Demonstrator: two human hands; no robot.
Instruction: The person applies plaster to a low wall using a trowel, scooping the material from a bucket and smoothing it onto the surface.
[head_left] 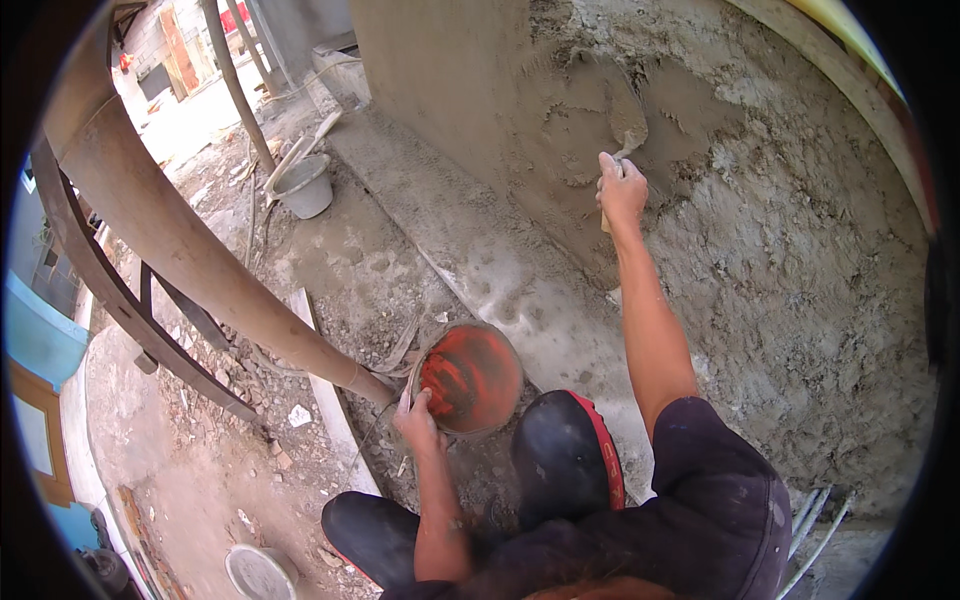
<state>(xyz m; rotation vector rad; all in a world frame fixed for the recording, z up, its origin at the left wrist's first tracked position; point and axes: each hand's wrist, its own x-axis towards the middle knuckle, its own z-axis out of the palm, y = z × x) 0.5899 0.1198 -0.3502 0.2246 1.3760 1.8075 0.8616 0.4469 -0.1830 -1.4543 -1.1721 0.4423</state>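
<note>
My right hand [622, 190] is closed round the handle of a trowel [629, 122], arm stretched out to the wall. The trowel's mortar-coated blade lies against a patch of wet grey mortar [575, 125] on the rough wall [790, 240]. Down by my knees, my left hand [418, 425] grips the near left rim of a round bucket [500, 350]. Its orange-red inside is smeared with grey mortar, with little left at the bottom. Part of the left fingers is hidden by the rim.
A thick bamboo pole [225, 275] slants across the left, its foot beside the bucket. A grey bucket [305, 188] with a wooden-looking strip on it stands farther off. Another pail [260, 573] sits at lower left. A concrete ledge [480, 260] runs along the wall; rubble covers the ground.
</note>
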